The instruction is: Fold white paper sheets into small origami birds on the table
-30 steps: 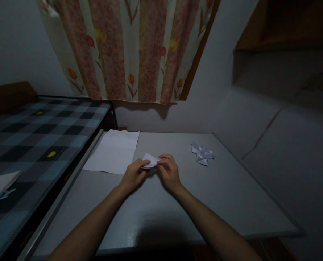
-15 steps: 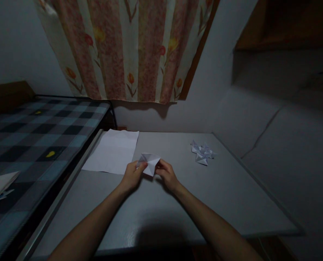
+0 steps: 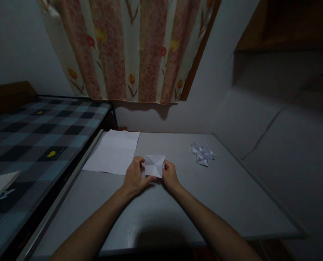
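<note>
A small square of folded white paper [image 3: 154, 166] is held up over the table, with crease lines crossing its face. My right hand [image 3: 170, 175] pinches it at the right edge, thumb in front and the other fingers mostly hidden behind. On the opposite side, my left hand [image 3: 135, 176] frames the paper, its fingertips at the left edge and its thumb along the lower edge. Farther right on the table lies a cluster of folded white paper pieces [image 3: 203, 154] with pointed corners.
A large white sheet [image 3: 114, 150] lies flat at the back left of the grey table [image 3: 232, 203]. Beside the table is a bed with a checked mattress [image 3: 55, 134], with papers [image 3: 0, 185] on it. A flowered curtain [image 3: 150, 54] hangs behind.
The folded paper has turned to face me more squarely and shifted slightly right. My left thumb has slid off its face down to the lower edge, and the left fingers have spread.
</note>
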Tool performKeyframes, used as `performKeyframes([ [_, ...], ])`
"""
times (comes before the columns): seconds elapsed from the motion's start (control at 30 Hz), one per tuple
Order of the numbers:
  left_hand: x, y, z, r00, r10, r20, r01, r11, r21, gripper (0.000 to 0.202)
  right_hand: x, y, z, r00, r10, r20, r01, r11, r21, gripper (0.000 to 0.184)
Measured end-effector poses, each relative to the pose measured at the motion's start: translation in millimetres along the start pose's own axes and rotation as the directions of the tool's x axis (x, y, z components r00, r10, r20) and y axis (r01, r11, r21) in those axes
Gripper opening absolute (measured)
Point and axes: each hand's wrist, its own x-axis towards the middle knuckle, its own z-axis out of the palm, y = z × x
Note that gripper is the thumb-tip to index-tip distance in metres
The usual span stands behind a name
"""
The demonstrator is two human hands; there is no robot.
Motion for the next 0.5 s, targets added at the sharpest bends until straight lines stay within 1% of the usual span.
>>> performKeyframes([
  [0.03,0,0,-0.5,0.994,0.092,-0.052,-0.089,0.993,0.073,0.064,0,-1,0,1.0,0.016,-0.02,-0.016,1.0,-0.01,0.014],
  [0.07,1,1,-0.6,0.98,0.186,-0.077,-0.173,0.974,0.147,0.061,-1,-1,1,0.999,0.039,-0.022,-0.039,0.999,-0.018,0.015],
  [0.1,1,2,-0.4,0.961,0.267,-0.07,-0.246,0.944,0.218,0.053,-1,-1,1,0.998,0.066,-0.009,-0.067,0.997,-0.025,0.016],
  [0.13,1,2,0.2,0.944,0.329,-0.037,-0.306,0.909,0.285,0.039,-2,-1,2,0.996,0.092,0.006,-0.092,0.995,-0.035,0.018],
  [0.2,2,4,1.8,0.904,0.422,0.067,-0.414,0.828,0.378,0.012,-3,1,2,0.992,0.127,0.014,-0.125,0.989,-0.076,0.021],
  [0.23,2,5,2.8,0.88,0.462,0.111,-0.465,0.789,0.401,0.006,-4,3,2,0.99,0.139,0.007,-0.137,0.985,-0.107,0.022],
  [0.27,2,5,3.5,0.856,0.498,0.137,-0.506,0.757,0.413,0.01,-3,4,2,0.989,0.145,-0.005,-0.144,0.979,-0.144,0.022],
  [0.3,2,5,4.0,0.839,0.527,0.135,-0.531,0.738,0.417,0.012,-3,6,1,0.99,0.142,-0.016,-0.143,0.972,-0.188,0.022],
  [0.33,1,4,4.2,0.833,0.543,0.109,-0.533,0.735,0.419,0.01,-2,7,-1,0.991,0.132,-0.023,-0.134,0.962,-0.24,0.021],
  [0.37,1,2,3.8,0.839,0.541,0.067,-0.515,0.745,0.424,0.008,-1,8,-2,0.993,0.112,-0.026,-0.115,0.947,-0.299,0.019],
  [0.4,1,1,3.1,0.856,0.517,0.021,-0.475,0.768,0.431,0.011,0,9,-5,0.996,0.081,-0.03,-0.086,0.929,-0.361,0.017],
  [0.43,2,-1,1.9,0.881,0.472,-0.021,-0.416,0.796,0.44,0.017,1,8,-7,0.998,0.046,-0.039,-0.058,0.905,-0.421,0.013],
  [0.47,2,-4,0.5,0.91,0.413,-0.047,-0.349,0.821,0.451,0.024,2,8,-9,0.999,0.016,-0.052,-0.038,0.88,-0.474,0.012],
  [0.5,3,-6,-1.0,0.936,0.347,-0.052,-0.285,0.838,0.465,0.028,3,7,-12,0.998,-0.008,-0.058,-0.023,0.856,-0.516,0.015],
])
